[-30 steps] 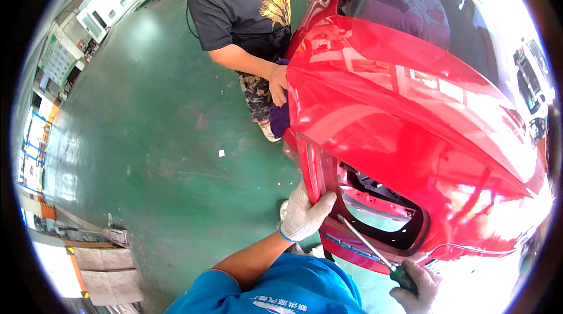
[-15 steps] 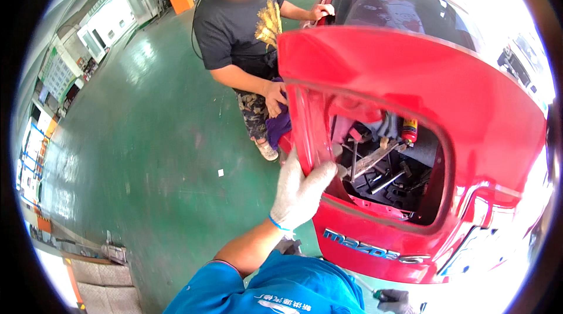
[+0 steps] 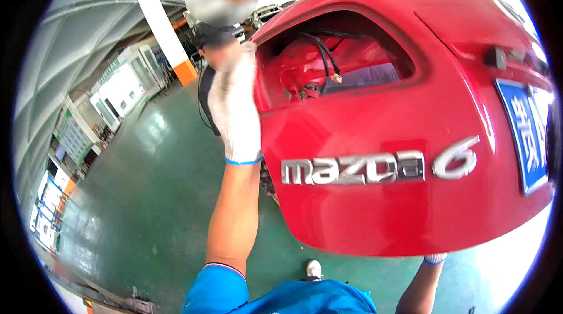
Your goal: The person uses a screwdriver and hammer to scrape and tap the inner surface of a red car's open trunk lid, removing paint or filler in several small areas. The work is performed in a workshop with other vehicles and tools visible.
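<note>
I've got my white-knit-gloved L hand [image 3: 237, 105] pinching the side edge of the glossy-red metal trunk lid [image 3: 363, 220] raised before me, prob. to steady it; white-gloved R hand [image 3: 435, 258] mostly hides behind its bottom rim (can't tell that grip).

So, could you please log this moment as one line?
left white-gloved hand: at raised glossy red trunk lid, left edge | right white-gloved hand: mostly hidden behind lower edge

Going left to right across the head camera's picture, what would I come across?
White-and-orange pillar → left hand in a pale glove → silver lettering on red bodywork → blue plate.
</note>
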`<action>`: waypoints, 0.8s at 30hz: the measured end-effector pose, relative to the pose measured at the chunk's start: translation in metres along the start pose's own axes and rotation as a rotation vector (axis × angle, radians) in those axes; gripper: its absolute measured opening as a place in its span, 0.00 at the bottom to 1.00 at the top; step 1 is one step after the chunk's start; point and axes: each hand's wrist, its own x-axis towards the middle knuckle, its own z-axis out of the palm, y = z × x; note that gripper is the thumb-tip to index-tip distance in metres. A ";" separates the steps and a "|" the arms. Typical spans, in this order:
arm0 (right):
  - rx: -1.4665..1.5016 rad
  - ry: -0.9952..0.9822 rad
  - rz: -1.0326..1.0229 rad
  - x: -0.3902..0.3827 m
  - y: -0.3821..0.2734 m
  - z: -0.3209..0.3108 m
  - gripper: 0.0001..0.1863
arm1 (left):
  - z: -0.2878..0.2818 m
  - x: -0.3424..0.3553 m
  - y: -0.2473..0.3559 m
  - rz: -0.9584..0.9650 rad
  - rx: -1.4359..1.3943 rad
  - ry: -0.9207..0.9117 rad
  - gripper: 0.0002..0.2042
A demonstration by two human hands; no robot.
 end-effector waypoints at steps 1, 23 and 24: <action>0.053 -0.021 -0.050 0.010 -0.006 0.022 0.34 | -0.005 0.017 -0.006 0.065 -0.099 -0.032 0.20; 1.641 0.072 -0.748 0.218 -0.180 0.317 0.10 | 0.008 0.224 -0.022 0.011 0.180 -0.798 0.26; 1.704 0.101 -0.679 0.221 -0.185 0.316 0.09 | 0.007 0.233 -0.030 -0.015 0.248 -0.630 0.28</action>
